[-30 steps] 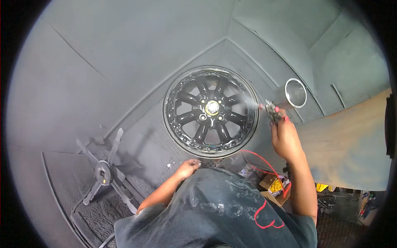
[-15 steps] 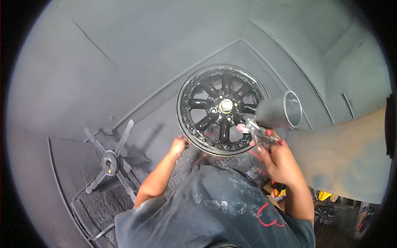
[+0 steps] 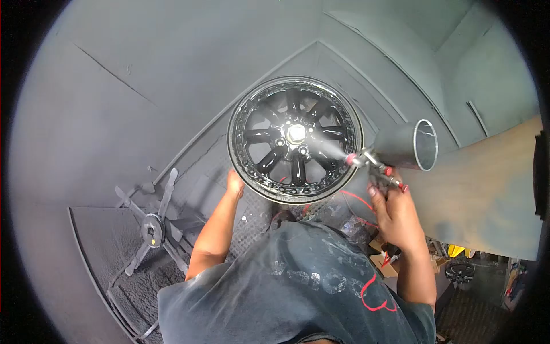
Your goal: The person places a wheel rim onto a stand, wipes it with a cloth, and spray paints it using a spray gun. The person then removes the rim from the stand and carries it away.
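Observation:
A glossy black spoked car wheel [image 3: 298, 172] faces up in front of me, with a bright nut or cap [image 3: 296, 133] at its centre. In my right hand [image 3: 394, 215] is a spray gun [image 3: 375, 163], its red-tipped nozzle pointing left at the wheel. A pale mist [image 3: 329, 148] leaves the nozzle toward the hub. The gun carries a grey cup [image 3: 401, 146] with a round rim. My left hand [image 3: 235, 183] is at the wheel's lower left edge. Its fingers are mostly hidden there, so I cannot tell whether they grip the rim.
A paint-coated stand with several arms [image 3: 152, 229] is at the left. Grey booth walls [image 3: 200, 74] surround the wheel. A red hose [image 3: 358, 199] runs below the gun. Cardboard boxes [image 3: 385, 265] and another wheel [image 3: 460, 272] lie at the lower right. A tan panel [image 3: 487, 195] stands at the right.
Mist now streams clearly from the nozzle. The gun has moved slightly right and its nozzle now points left at the hub. My left hand and the wheel sit higher and further left in view.

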The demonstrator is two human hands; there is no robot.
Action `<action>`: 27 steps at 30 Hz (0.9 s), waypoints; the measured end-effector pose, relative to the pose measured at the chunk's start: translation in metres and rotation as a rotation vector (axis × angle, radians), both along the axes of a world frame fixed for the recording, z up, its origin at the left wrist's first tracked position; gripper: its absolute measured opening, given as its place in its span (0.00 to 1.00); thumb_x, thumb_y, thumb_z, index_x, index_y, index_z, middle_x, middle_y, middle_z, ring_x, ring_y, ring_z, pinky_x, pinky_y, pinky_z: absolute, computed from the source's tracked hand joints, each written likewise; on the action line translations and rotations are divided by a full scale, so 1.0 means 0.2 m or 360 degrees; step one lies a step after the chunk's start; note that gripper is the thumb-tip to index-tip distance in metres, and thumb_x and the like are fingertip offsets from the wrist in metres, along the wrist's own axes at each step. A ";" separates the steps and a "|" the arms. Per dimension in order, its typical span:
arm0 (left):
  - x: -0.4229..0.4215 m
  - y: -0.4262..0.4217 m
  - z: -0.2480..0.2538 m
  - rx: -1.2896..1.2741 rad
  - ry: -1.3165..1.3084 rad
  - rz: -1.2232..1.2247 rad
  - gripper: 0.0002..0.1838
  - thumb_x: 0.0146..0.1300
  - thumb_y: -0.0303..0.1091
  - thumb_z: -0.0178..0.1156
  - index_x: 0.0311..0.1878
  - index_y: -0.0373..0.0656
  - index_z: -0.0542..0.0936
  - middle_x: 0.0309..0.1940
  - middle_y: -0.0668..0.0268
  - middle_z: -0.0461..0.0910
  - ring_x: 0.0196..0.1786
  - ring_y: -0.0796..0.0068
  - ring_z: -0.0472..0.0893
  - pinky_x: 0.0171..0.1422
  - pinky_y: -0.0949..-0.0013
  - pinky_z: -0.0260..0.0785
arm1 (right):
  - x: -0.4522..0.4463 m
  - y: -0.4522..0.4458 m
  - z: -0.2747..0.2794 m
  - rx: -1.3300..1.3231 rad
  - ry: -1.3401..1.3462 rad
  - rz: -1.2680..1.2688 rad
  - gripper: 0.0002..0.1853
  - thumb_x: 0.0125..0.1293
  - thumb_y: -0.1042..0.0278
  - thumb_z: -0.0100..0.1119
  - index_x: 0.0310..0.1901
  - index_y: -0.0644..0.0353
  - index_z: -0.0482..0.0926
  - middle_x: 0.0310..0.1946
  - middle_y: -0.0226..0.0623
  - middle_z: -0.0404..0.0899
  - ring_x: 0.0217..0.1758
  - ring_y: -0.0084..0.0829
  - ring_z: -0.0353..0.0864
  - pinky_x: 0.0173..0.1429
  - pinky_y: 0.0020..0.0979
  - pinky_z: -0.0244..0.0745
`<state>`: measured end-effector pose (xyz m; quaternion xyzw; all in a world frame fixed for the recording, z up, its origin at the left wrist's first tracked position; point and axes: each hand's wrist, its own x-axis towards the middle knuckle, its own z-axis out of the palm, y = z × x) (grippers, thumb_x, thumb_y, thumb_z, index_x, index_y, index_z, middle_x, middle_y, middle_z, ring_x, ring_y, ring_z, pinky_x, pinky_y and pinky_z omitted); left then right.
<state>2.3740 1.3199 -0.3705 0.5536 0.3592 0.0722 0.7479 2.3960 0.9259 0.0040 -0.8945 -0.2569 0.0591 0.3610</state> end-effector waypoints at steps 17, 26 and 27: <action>-0.43 -0.77 -0.10 -0.0438 0.0114 -0.1288 0.15 0.73 0.34 0.64 0.59 0.40 0.82 0.47 0.64 0.89 0.45 0.74 0.85 0.50 0.69 0.77 | 0.02 -0.16 -0.07 -0.0020 -0.0060 -0.0156 0.06 0.77 0.75 0.53 0.45 0.69 0.77 0.25 0.33 0.71 0.27 0.27 0.70 0.34 0.35 0.68; -0.35 -0.19 -0.09 -0.0544 0.0515 -0.0336 0.10 0.76 0.30 0.54 0.54 0.45 0.80 0.45 0.69 0.85 0.42 0.74 0.82 0.44 0.66 0.75 | -0.18 -0.40 -0.18 0.0081 0.0266 -0.0571 0.10 0.76 0.75 0.54 0.53 0.69 0.75 0.37 0.48 0.78 0.41 0.41 0.77 0.51 0.39 0.73; -0.32 -0.15 -0.09 -0.0567 0.0414 -0.0288 0.09 0.77 0.31 0.51 0.52 0.47 0.81 0.44 0.69 0.85 0.42 0.73 0.82 0.45 0.66 0.74 | -0.20 -0.40 -0.19 0.0096 0.0352 -0.0530 0.10 0.76 0.74 0.54 0.54 0.69 0.75 0.38 0.48 0.78 0.42 0.41 0.78 0.52 0.39 0.73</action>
